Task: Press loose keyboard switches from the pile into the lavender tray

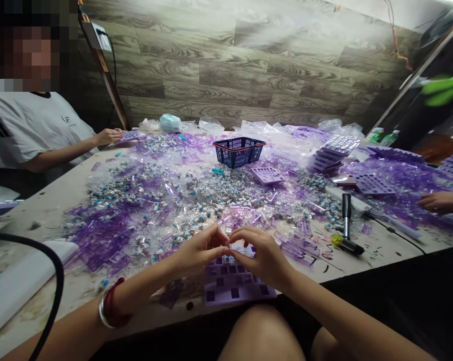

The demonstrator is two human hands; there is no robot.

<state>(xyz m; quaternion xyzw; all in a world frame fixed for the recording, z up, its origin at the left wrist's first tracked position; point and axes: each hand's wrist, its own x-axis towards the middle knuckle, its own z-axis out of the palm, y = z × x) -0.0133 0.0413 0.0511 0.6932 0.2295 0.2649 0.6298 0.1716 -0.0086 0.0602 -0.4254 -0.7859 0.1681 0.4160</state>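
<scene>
My left hand (207, 243) and my right hand (259, 249) meet near the table's front edge, fingertips almost touching. Between them is a small clear plastic piece (241, 247); the right thumb and fingers pinch around it, and the left thumb and forefinger close at its left end. Exactly what sits in the left fingertips is too small to make out. Under my hands lies a purple tray (226, 295) with rows of square holes, its far part covered by my fingers. Loose purple translucent strips (301, 250) and small white-and-blue parts (201, 218) surround it.
A dark blue basket (238, 153) stands mid-table. A hammer (346, 225) lies at right, near more purple trays (372, 184). A person (41, 125) at left holds a purple tray; another person's hand (442, 202) shows at right. A black cable (56, 281) arcs at left.
</scene>
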